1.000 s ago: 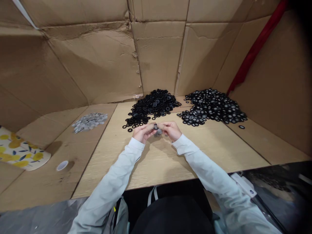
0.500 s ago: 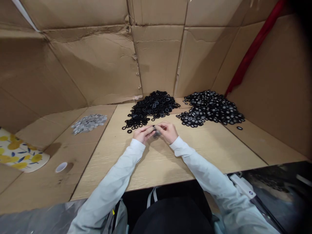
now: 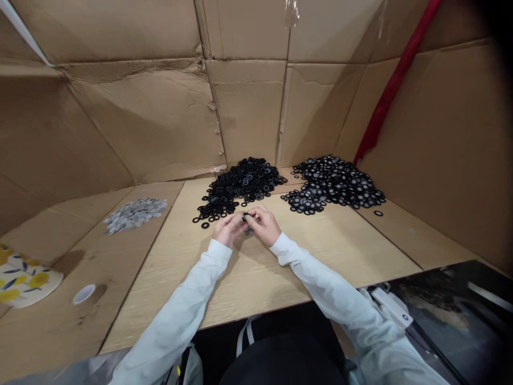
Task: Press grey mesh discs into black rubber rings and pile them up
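Two hands meet above the worktop [image 3: 256, 286]: the left hand [image 3: 228, 230] and the right hand [image 3: 264, 226] both pinch one small black ring [image 3: 246, 216] between the fingertips. Grey discs [image 3: 249, 232], partly hidden, show between the hands. The ring is in front of the black ring heap [image 3: 248, 181]; rings with grey centres [image 3: 336, 182] lie to the right. The step appears to be fingertip fitting; whether a disc is seated cannot be told. The next move likely calls for even thumb pressure.

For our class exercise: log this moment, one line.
left hand: holding black ring | right hand: touching it | ring pile: beyond hands
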`<state>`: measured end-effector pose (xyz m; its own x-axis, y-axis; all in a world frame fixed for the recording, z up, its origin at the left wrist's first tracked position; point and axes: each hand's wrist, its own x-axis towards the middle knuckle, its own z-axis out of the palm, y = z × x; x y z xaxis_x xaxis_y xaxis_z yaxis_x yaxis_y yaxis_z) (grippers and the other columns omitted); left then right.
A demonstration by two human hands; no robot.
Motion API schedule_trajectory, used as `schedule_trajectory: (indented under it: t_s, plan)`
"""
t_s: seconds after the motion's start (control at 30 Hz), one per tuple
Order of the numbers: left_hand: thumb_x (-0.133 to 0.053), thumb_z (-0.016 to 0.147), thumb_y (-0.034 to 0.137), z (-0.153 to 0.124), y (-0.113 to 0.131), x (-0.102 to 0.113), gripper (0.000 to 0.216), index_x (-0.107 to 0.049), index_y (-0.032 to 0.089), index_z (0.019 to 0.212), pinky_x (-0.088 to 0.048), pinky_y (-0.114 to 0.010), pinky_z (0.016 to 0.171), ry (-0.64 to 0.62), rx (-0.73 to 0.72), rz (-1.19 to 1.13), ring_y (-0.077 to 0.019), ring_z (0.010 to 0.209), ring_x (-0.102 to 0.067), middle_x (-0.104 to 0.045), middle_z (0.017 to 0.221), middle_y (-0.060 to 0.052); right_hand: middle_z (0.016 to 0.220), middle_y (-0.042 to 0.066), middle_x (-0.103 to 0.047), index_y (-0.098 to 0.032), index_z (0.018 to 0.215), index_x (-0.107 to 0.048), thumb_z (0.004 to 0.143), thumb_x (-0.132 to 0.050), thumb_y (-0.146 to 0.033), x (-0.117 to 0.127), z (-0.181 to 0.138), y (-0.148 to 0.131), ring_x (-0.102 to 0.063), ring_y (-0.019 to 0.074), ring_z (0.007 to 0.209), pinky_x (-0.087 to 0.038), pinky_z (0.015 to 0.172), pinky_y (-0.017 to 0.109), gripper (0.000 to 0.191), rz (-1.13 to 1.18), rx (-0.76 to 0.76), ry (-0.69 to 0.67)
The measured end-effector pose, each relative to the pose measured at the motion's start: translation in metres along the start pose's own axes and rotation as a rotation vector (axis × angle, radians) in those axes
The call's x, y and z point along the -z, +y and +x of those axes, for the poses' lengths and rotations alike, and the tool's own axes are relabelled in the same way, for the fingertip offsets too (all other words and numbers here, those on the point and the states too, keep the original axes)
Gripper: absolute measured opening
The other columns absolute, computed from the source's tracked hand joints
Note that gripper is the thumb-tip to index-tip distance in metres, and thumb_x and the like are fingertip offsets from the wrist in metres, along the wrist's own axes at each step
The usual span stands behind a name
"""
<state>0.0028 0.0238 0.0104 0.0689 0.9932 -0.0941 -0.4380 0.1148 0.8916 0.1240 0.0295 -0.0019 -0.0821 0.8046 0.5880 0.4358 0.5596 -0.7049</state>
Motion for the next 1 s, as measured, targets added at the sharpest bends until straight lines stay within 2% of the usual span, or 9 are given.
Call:
schedule_trajectory:
  t_s: [0.1,0.17,0.37,0.53,0.67,0.77,0.83,0.9,1.0]
  plan:
    - [-0.058,0.065,0.030,-0.003,0.002,-0.003,0.018,-0.061,0.013,0.069,-0.046,-0.029,0.069,-0.071,0.290,-0.134,-0.0133,0.066,-0.057,-0.062,0.072,-0.006,0.095,0.006,-0.046,-0.016,0.073,-0.053,0.074,-0.046,-0.026,-0.001,-0.001,0.001,-0.049,0.0127,0.085,-0.043,0.066,0.024,0.012,0.022,0.017,0.039]
    - [-0.053,0.069,0.031,-0.004,0.001,-0.003,0.019,-0.060,0.013,0.070,-0.046,-0.029,0.067,-0.130,0.398,-0.192,-0.0143,0.067,-0.057,-0.062,0.073,-0.007,0.097,0.007,-0.045,-0.017,0.074,-0.053,0.073,-0.047,-0.025,-0.002,-0.002,0.000,-0.046,0.0146,0.091,-0.042,0.074,0.028,0.010,-0.009,0.035,0.050]
    - [-0.051,0.071,0.029,-0.001,-0.002,0.005,0.017,-0.057,0.013,0.070,-0.046,-0.030,0.066,-0.215,0.491,-0.288,-0.0146,0.067,-0.056,-0.060,0.068,-0.006,0.099,0.008,-0.044,-0.016,0.077,-0.052,0.075,-0.044,-0.021,0.000,-0.003,-0.004,-0.041,0.0173,0.093,-0.038,0.083,0.035,0.010,-0.155,0.129,0.026]
    - [-0.055,0.067,0.027,0.001,-0.002,0.006,0.013,-0.058,0.015,0.072,-0.045,-0.030,0.067,-0.177,0.493,-0.202,-0.0138,0.066,-0.055,-0.058,0.066,-0.004,0.105,0.011,-0.042,-0.014,0.080,-0.053,0.076,-0.039,-0.015,0.006,-0.004,-0.005,-0.035,0.0206,0.096,-0.035,0.083,0.036,0.015,-0.403,0.308,-0.031]
    - [-0.060,0.062,0.023,0.005,-0.007,0.004,0.014,-0.059,0.015,0.073,-0.044,-0.027,0.067,-0.078,0.343,0.004,-0.0123,0.067,-0.055,-0.058,0.070,-0.003,0.111,0.015,-0.042,-0.010,0.085,-0.054,0.076,-0.038,-0.013,0.008,-0.004,-0.003,-0.032,0.0239,0.101,-0.032,0.085,0.037,0.019,-0.650,0.464,-0.122]
    - [-0.060,0.062,0.028,0.014,-0.011,0.009,0.020,-0.059,0.015,0.078,-0.043,-0.029,0.066,0.021,0.117,0.340,-0.0155,0.070,-0.055,-0.059,0.076,-0.005,0.106,0.013,-0.048,-0.012,0.088,-0.055,0.077,-0.038,-0.014,0.015,0.003,0.007,-0.038,0.0222,0.095,-0.034,0.079,0.034,0.020,-0.784,0.478,-0.226]
    - [-0.055,0.065,0.034,0.021,-0.010,0.018,0.027,-0.058,0.017,0.086,-0.042,-0.032,0.070,0.104,-0.144,0.694,-0.0187,0.077,-0.055,-0.059,0.085,-0.007,0.093,0.011,-0.053,-0.014,0.088,-0.056,0.078,-0.037,-0.015,0.025,0.011,0.021,-0.045,0.0190,0.085,-0.035,0.072,0.030,0.021,-0.865,0.365,-0.265]
    - [-0.051,0.068,0.033,0.028,-0.005,0.030,0.028,-0.058,0.018,0.091,-0.037,-0.035,0.080,0.166,-0.411,1.102,-0.0219,0.090,-0.050,-0.055,0.100,-0.009,0.086,0.009,-0.055,-0.017,0.089,-0.057,0.079,-0.037,-0.016,0.042,0.019,0.041,-0.048,0.0166,0.076,-0.035,0.065,0.027,0.023,-0.956,0.126,-0.172]
    - [-0.046,0.070,0.024,0.035,0.006,0.051,0.030,-0.055,0.018,0.098,-0.033,-0.041,0.085,0.314,-0.470,1.555,-0.0272,0.105,-0.040,-0.049,0.110,-0.012,0.087,0.006,-0.054,-0.021,0.092,-0.058,0.079,-0.039,-0.023,0.076,0.028,0.075,-0.050,0.0142,0.069,-0.034,0.057,0.025,0.023,-1.019,-0.221,0.051]
